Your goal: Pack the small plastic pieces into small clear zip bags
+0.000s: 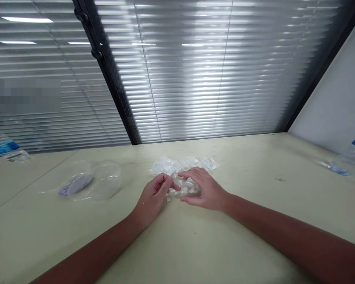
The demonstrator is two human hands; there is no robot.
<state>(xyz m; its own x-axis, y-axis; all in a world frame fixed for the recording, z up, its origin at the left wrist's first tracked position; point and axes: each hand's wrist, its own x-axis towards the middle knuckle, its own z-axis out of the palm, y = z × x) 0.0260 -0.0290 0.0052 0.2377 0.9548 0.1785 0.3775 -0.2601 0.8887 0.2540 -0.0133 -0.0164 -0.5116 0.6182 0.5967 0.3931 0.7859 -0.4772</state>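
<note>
We saw left hand (152, 199) half curled and right hand (205, 190) cupped, fingertips near or on clear plastic scraps (186, 186); could not tell whether either gripped any. Scraps lay piled between hands on pale table (242, 225). Clear tub (105, 181) and lid (76, 184) sat left.

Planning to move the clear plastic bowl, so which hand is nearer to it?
The left hand is nearer: it sits right of the clear plastic bowl, not touching it. The right hand lies farther right, beyond the left hand.
</note>
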